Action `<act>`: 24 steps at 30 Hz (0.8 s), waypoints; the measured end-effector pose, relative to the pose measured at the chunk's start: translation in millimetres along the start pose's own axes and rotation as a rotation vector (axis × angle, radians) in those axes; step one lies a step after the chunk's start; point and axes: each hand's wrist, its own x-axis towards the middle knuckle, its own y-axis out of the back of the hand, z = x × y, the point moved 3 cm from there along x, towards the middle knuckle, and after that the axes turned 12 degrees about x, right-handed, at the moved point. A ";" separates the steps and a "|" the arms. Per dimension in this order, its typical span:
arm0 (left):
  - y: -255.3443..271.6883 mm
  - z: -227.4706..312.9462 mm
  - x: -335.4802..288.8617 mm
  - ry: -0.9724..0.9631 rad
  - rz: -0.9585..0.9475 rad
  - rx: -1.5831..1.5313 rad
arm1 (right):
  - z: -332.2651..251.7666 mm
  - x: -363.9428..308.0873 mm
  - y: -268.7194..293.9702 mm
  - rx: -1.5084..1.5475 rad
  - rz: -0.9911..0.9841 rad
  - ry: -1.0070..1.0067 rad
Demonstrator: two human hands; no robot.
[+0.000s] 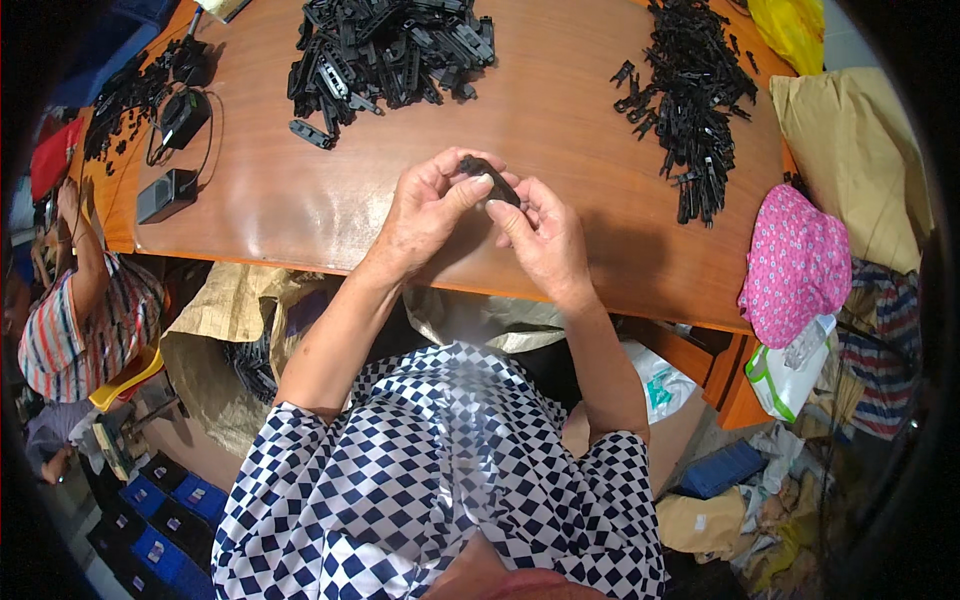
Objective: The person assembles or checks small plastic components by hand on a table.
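Observation:
Over the near part of the brown table point(300, 200), I hold a slim black plastic part point(492, 180) between my two hands. My left hand point(425, 215) pinches its upper left end between thumb and fingers. On its lower right end, my right hand point(548, 240) has its thumb and fingertips closed. Fingers cover much of the part, so its details are hidden. Beyond my hands lies a large heap of long black plastic pieces point(400, 50), with one loose piece point(312, 134) at its near edge. A heap of thinner black plastic pieces point(695, 110) spreads at the right.
On the table's left are a black box-shaped device point(167, 195), a corded black device point(184, 118) and small black parts point(122, 100). A pink flowered cloth item point(797, 265) hangs by the right corner. An open woven sack point(215, 330) stands below the edge. Another person point(85, 310) sits at left.

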 end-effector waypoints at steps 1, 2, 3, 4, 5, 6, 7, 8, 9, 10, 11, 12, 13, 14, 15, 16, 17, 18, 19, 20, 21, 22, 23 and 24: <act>-1.2 1.2 0.3 0.007 0.000 -0.005 | -1.1 -0.7 -0.7 -0.141 0.046 0.052; -1.5 4.8 -0.5 0.027 0.005 -0.054 | -2.5 -1.1 -1.9 -0.283 0.088 0.104; -0.3 8.9 -3.1 0.041 0.028 -0.101 | -4.7 0.1 -4.4 -0.282 0.069 0.098; 1.3 11.4 -5.5 0.039 0.052 -0.101 | -7.8 2.0 -7.3 -0.342 0.059 0.063; 1.4 12.2 -8.0 0.090 0.051 -0.145 | -9.1 5.2 -10.5 -0.402 0.041 0.030; 5.7 14.9 -13.4 0.137 0.059 -0.183 | -6.5 9.1 -3.6 -0.293 -0.141 0.035; 9.6 26.5 -20.1 0.189 -0.015 0.003 | -6.3 15.7 9.6 -0.176 -0.321 0.042; 21.3 14.9 -28.8 0.194 -0.022 0.117 | -33.1 15.8 5.8 -0.326 -0.400 -0.185; 26.8 32.9 -34.5 0.114 -0.125 0.460 | -57.7 26.0 10.6 -0.651 -0.428 0.252; 33.8 37.2 -40.5 -0.122 -0.118 0.609 | -72.6 37.6 25.2 -0.606 -0.120 0.028; 44.8 51.8 -47.4 -0.261 -0.064 0.747 | -96.0 48.7 22.9 -0.580 0.097 0.058; 54.5 64.0 -54.6 -0.402 -0.016 0.886 | -110.6 66.7 27.3 -0.756 0.216 0.151; 66.8 70.5 -58.4 -0.397 0.082 0.978 | -120.6 88.0 58.8 -1.138 0.107 0.509; 79.2 68.6 -69.8 -0.375 0.187 1.067 | -116.9 95.1 74.6 -1.356 0.145 0.547; 97.9 71.9 -71.5 -0.411 0.276 1.161 | -119.0 104.0 79.5 -1.464 0.145 0.448; 117.0 73.7 -74.4 -0.405 0.417 1.240 | -117.9 114.4 80.7 -1.567 0.139 0.347; 130.8 75.6 -75.3 -0.281 0.568 1.377 | -116.9 124.5 82.6 -1.564 0.128 0.357; 141.0 82.3 -73.6 -0.268 0.618 1.428 | -111.6 129.0 90.3 -1.681 0.112 0.239; 156.2 74.0 -70.5 -0.295 0.629 1.534 | -107.2 131.8 93.6 -1.791 0.094 0.124; 168.3 62.3 -65.9 -0.323 0.637 1.639 | -106.1 130.4 94.9 -1.800 0.096 0.123; 176.6 59.2 -62.8 -0.324 0.640 1.637 | -103.9 130.2 93.3 -1.786 0.083 0.162; 180.1 56.1 -59.3 -0.339 0.600 1.711 | -101.9 129.4 93.2 -1.772 0.071 0.201; 180.5 52.6 -57.5 -0.356 0.557 1.782 | -99.2 129.8 95.5 -1.777 0.074 0.202; 178.7 52.8 -54.3 -0.376 0.546 1.766 | -98.1 126.8 99.4 -1.764 0.056 0.246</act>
